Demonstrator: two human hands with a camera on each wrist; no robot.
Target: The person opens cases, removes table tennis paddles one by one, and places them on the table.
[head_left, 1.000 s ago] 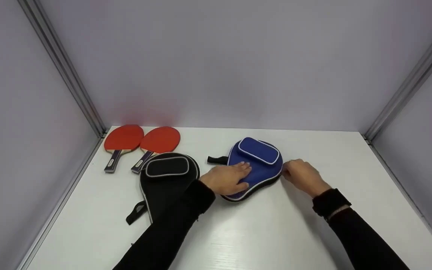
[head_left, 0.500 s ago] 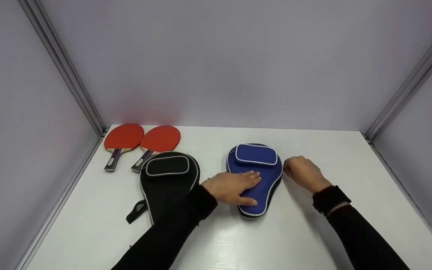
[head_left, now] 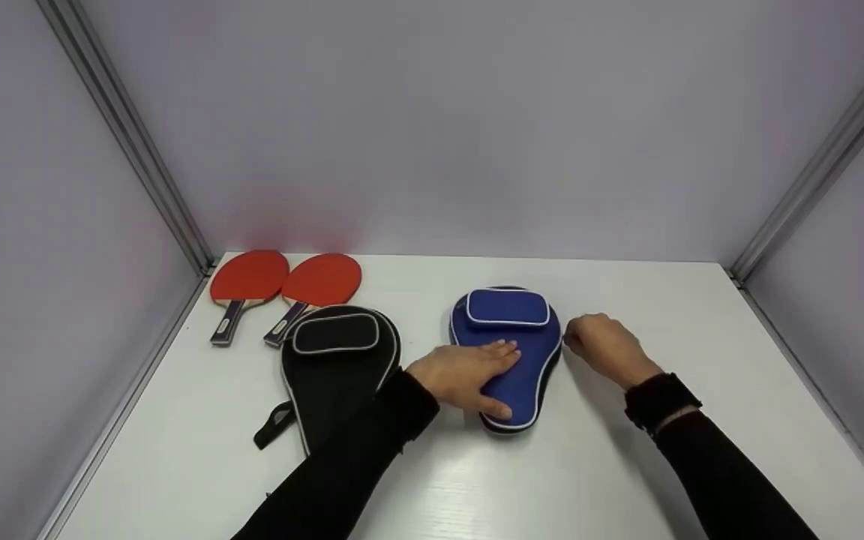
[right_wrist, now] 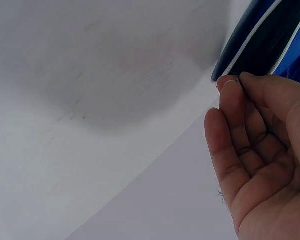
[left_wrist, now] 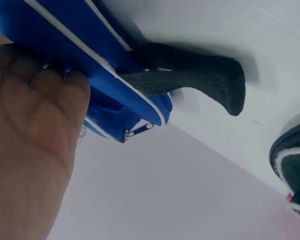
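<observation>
A blue paddle case (head_left: 511, 375) with white piping and a front pocket lies on the white table, its narrow end toward me. My left hand (head_left: 466, 373) rests on its left side, fingers spread and nearly straight. The left wrist view shows a black strap (left_wrist: 210, 80) on that side and a small metal zipper pull (left_wrist: 140, 130). At the case's right edge, my right hand (head_left: 606, 349) pinches with thumb and forefinger at the zipper side; the small part between the fingertips is mostly hidden. The other fingers (right_wrist: 220, 145) are bent.
Left of my left hand lies a black paddle case (head_left: 334, 375) with a strap loop, partly under my sleeve. Two red table tennis paddles (head_left: 250, 275) (head_left: 323, 279) lie at the back left. Walls (head_left: 432, 127) enclose the table's back and sides.
The blue case has turned from a slant to nearly straight, its narrow end swinging right and toward me. The left hand shifted slightly right with it. The right hand stayed almost in place.
</observation>
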